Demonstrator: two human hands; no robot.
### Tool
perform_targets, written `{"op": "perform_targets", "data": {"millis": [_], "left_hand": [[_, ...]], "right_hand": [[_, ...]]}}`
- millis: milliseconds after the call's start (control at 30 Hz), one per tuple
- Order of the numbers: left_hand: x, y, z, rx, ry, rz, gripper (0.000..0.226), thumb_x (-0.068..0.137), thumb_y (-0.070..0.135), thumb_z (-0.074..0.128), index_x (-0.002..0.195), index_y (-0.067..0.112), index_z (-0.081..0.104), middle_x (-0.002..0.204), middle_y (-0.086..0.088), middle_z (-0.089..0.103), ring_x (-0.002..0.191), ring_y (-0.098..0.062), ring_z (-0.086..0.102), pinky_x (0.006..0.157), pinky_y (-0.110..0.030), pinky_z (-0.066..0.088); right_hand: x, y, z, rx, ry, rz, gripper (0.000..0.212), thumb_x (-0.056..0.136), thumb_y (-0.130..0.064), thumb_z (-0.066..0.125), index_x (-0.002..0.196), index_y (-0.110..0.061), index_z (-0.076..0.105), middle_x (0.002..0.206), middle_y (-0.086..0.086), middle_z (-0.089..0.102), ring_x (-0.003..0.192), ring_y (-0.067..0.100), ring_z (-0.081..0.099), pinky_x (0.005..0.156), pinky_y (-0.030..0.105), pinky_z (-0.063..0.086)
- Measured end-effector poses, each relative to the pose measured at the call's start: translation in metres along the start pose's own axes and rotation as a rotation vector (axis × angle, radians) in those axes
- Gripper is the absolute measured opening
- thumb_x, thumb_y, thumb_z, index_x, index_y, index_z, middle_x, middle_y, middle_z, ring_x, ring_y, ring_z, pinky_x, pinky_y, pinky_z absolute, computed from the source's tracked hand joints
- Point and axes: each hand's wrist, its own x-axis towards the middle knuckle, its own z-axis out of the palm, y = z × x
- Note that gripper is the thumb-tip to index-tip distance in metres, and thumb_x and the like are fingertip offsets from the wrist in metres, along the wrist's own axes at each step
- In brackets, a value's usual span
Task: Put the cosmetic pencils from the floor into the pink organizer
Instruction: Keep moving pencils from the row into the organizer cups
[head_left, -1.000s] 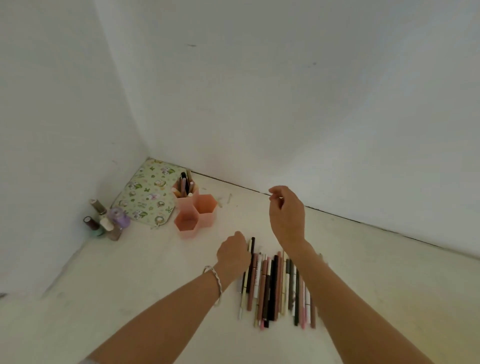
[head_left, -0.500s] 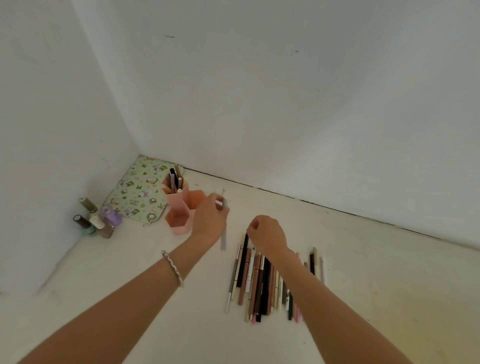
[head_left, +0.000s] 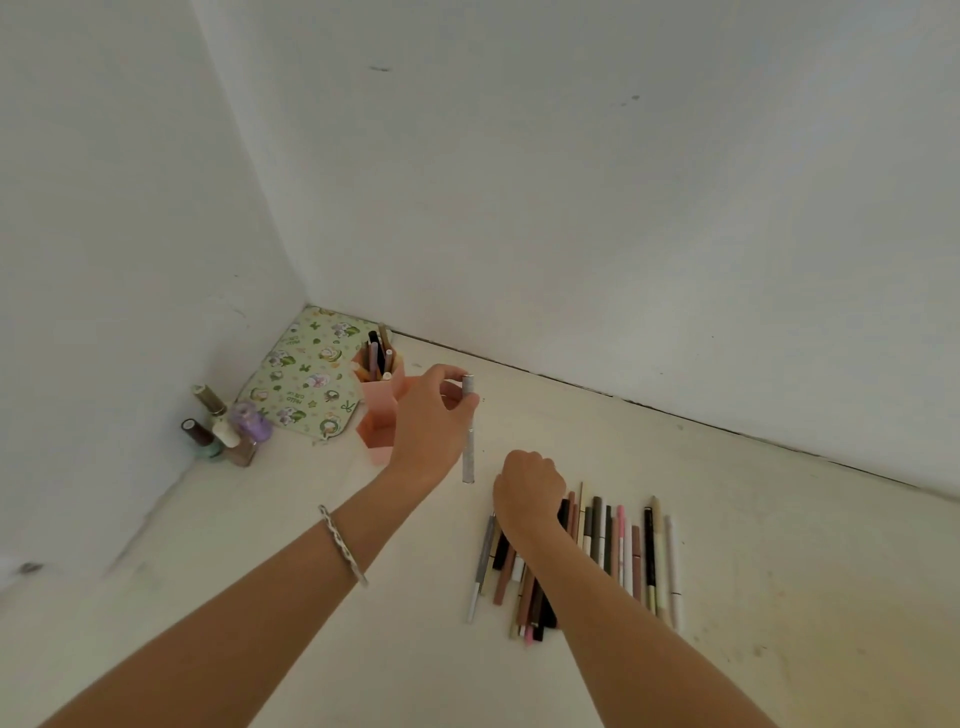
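A pink honeycomb organizer (head_left: 381, 402) stands near the room corner, with several pencils upright in its back cell. My left hand (head_left: 431, 421) is raised in front of it and pinches a grey glittery pencil (head_left: 469, 436) that hangs upright. Several cosmetic pencils (head_left: 602, 551) lie side by side in a row on the floor. My right hand (head_left: 527, 486) is down on the far end of that row with curled fingers; what they hold is hidden.
A green patterned pouch (head_left: 306, 382) lies flat in the corner behind the organizer. Several nail polish bottles (head_left: 226, 428) stand by the left wall. White walls close the scene at left and back.
My left hand picked a grey pencil off the row and carried it up toward the organizer. My right hand came down from the air onto the far end of the row.
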Motion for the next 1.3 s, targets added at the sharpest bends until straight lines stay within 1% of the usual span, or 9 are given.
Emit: {"op": "perform_targets", "data": {"millis": [233,367,433,533,700,867,967,1133,1300], "left_hand": [[-0.003,0.004,-0.006,0.005,0.013,0.026,0.016,0.091,0.014,0.066,0.104,0.021,0.061,0.081,0.010,0.062,0.084,-0.014,0.062,0.076,-0.019,0.051],[0.006,0.013,-0.021,-0.039,0.086,0.044,0.021,0.090,0.013,0.066,0.111,0.015,0.062,0.083,0.008,0.063,0.078,-0.010,0.062,0.073,-0.026,0.056],[0.011,0.021,-0.029,-0.092,0.140,0.051,0.023,0.091,0.013,0.066,0.113,0.014,0.062,0.086,0.008,0.063,0.078,-0.008,0.062,0.072,-0.030,0.059],[0.025,0.036,-0.045,-0.132,0.281,0.131,0.021,0.090,0.015,0.067,0.110,0.017,0.062,0.085,0.013,0.063,0.075,-0.001,0.061,0.067,-0.013,0.053],[0.058,0.043,-0.086,-0.177,0.523,0.210,0.033,0.092,0.014,0.062,0.124,0.019,0.056,0.092,0.005,0.064,0.081,-0.004,0.062,0.075,-0.011,0.050],[0.071,0.018,-0.096,-0.048,0.510,0.250,0.024,0.091,0.004,0.059,0.114,0.012,0.059,0.099,-0.010,0.065,0.086,-0.014,0.060,0.073,-0.009,0.048],[0.070,0.001,-0.095,0.012,0.416,0.217,0.022,0.091,0.003,0.059,0.111,0.013,0.059,0.100,-0.009,0.064,0.089,-0.017,0.062,0.081,-0.025,0.055],[0.074,-0.025,-0.096,0.367,0.280,0.142,0.023,0.094,0.024,0.057,0.113,0.015,0.068,0.115,-0.005,0.065,0.113,-0.023,0.054,0.100,-0.035,0.040],[0.078,-0.014,-0.121,0.191,0.410,0.149,0.028,0.098,0.015,0.045,0.123,0.017,0.058,0.114,-0.004,0.061,0.109,-0.021,0.055,0.096,-0.040,0.046]], "right_hand": [[0.001,-0.004,-0.007,0.315,0.073,0.077,0.025,0.085,-0.014,0.052,0.061,-0.015,0.044,0.061,-0.004,0.048,0.056,0.014,0.046,0.048,0.023,0.032],[0.013,-0.003,-0.045,0.599,0.124,0.102,0.026,0.083,-0.025,0.060,0.060,-0.012,0.055,0.053,-0.001,0.047,0.046,0.016,0.044,0.047,0.022,0.033],[0.018,-0.003,-0.072,0.738,0.154,0.088,0.025,0.082,-0.024,0.062,0.062,-0.010,0.057,0.055,0.002,0.050,0.049,0.016,0.045,0.052,0.025,0.038],[0.022,-0.006,-0.112,0.912,0.234,0.032,0.016,0.082,-0.020,0.065,0.078,-0.005,0.063,0.066,0.000,0.062,0.056,0.013,0.053,0.053,0.022,0.044],[0.011,-0.019,-0.150,1.231,0.569,-0.114,0.025,0.091,-0.011,0.057,0.112,-0.020,0.048,0.076,-0.001,0.062,0.052,0.001,0.051,0.048,0.013,0.042],[0.005,-0.038,-0.156,1.253,0.741,-0.186,0.020,0.093,-0.013,0.053,0.112,-0.019,0.053,0.079,-0.005,0.062,0.063,0.000,0.055,0.061,0.014,0.044],[0.005,-0.052,-0.153,1.241,0.763,-0.241,0.017,0.094,-0.013,0.054,0.110,-0.020,0.053,0.085,-0.012,0.061,0.072,0.001,0.057,0.067,0.015,0.046],[0.004,-0.074,-0.148,1.244,0.782,-0.336,0.017,0.094,-0.012,0.056,0.109,-0.019,0.053,0.086,-0.013,0.062,0.076,0.003,0.059,0.072,0.012,0.046],[0.009,-0.102,-0.146,1.244,0.789,-0.429,0.019,0.095,-0.014,0.055,0.109,-0.026,0.052,0.090,-0.016,0.061,0.082,0.004,0.060,0.075,0.015,0.047]]}}
